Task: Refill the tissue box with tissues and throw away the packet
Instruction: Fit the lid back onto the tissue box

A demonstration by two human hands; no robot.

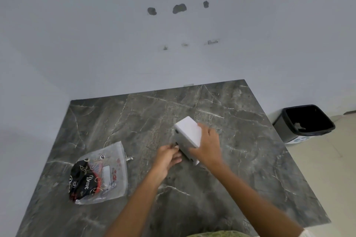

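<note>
A white tissue box [187,132] stands tilted on the dark marble table [240,159], near its middle. My right hand [207,146] grips the box from the right, fingers over its top face. My left hand [167,158] touches the box's lower left side with its fingertips. A clear plastic tissue packet [100,175] with black and red print lies flat on the table to the left, apart from both hands. Whether any tissues are inside the box cannot be seen.
A black bin [304,123] with a dark liner stands on the pale floor to the right of the table, by the wall. The grey wall [173,44] rises right behind the table's far edge.
</note>
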